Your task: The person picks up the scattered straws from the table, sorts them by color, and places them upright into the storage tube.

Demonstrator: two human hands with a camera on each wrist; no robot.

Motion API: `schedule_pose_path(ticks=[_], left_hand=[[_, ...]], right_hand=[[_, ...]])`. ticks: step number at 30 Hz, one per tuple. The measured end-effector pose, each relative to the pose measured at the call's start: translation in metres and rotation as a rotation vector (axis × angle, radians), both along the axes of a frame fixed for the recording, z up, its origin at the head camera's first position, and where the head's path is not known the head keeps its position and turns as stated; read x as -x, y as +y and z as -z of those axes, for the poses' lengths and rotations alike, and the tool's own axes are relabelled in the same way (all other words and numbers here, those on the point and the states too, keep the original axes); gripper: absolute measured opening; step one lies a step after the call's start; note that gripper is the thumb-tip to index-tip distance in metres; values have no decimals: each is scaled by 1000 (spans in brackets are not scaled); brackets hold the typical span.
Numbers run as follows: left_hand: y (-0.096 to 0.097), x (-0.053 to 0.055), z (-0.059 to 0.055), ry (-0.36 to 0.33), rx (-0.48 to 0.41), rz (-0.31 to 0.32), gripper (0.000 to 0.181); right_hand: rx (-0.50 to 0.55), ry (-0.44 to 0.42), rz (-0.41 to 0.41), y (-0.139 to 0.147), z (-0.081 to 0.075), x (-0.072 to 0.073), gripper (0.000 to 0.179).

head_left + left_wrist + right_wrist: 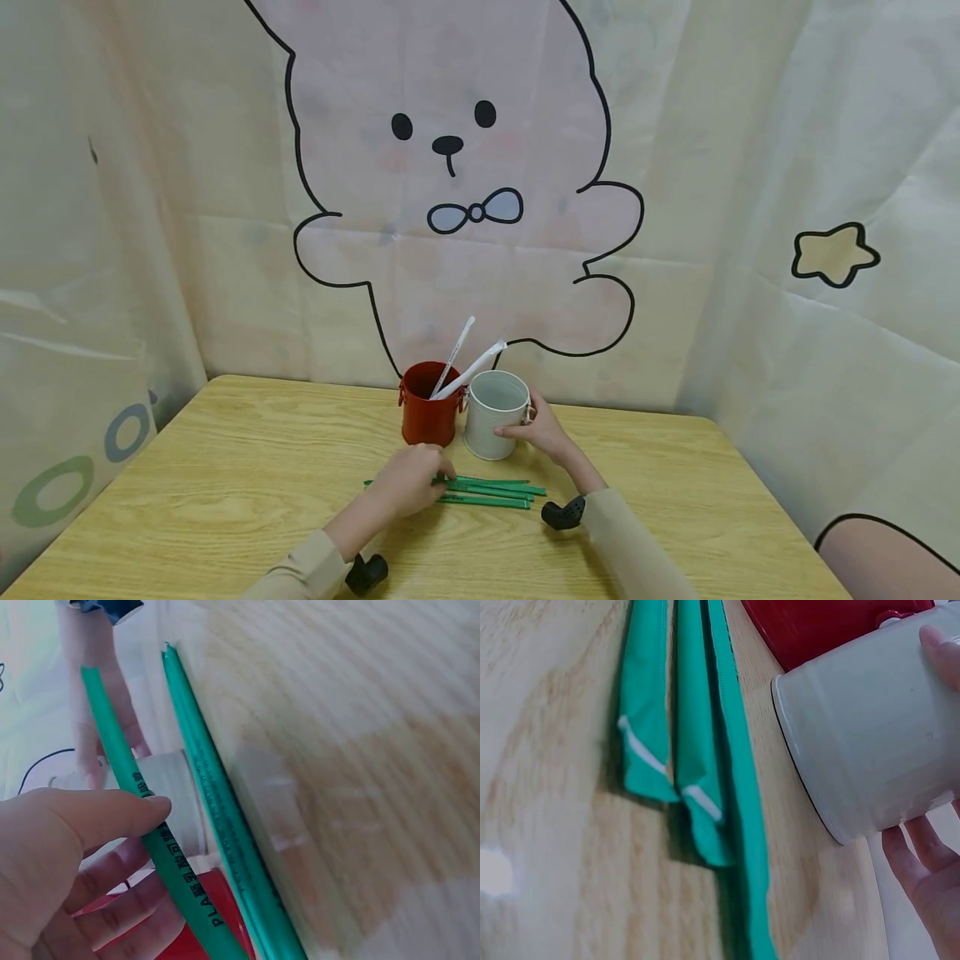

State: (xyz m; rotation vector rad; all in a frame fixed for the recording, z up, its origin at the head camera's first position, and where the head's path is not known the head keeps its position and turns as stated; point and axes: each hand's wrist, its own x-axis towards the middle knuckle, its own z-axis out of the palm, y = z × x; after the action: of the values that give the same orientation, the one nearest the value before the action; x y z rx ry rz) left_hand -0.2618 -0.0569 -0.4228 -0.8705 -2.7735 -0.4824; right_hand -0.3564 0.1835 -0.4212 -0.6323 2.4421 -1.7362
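Observation:
My left hand pinches a green-wrapped straw between thumb and fingers; dark print runs along its wrapper. Other green-wrapped straws lie side by side on the table, under and to the right of that hand. With thumb in front and fingers round the far side, my right hand holds a small white pail that stands upright. Just left of it is a red pail, with two white-wrapped straws leaning out of it to the right.
The wood-grain table ends at a cloth backdrop printed with a cartoon bear. Black devices are worn at both wrists. More cloth hangs along the left and right sides.

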Motion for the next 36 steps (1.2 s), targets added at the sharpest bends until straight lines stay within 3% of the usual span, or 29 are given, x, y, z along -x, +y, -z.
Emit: schedule_pose_path(ticks=[7,12,22,29,36], left_hand=[[4,2,-4,74,-98,-27,13],[7,1,-8,104,-156,-37,14],[19,2,-19,-8,-411,-51,16],[28,6,-31,8,-485,-62,15],[36,13,-45,84,-541,-42,16]], right_hand=[[6,6,-13,4,2,0,82],[20,4,-13,6,16,12,84],[1,143,7,9,33,22,80],[16,29,47,7,31,18,74],[13,1,20,5,22,16,80]])
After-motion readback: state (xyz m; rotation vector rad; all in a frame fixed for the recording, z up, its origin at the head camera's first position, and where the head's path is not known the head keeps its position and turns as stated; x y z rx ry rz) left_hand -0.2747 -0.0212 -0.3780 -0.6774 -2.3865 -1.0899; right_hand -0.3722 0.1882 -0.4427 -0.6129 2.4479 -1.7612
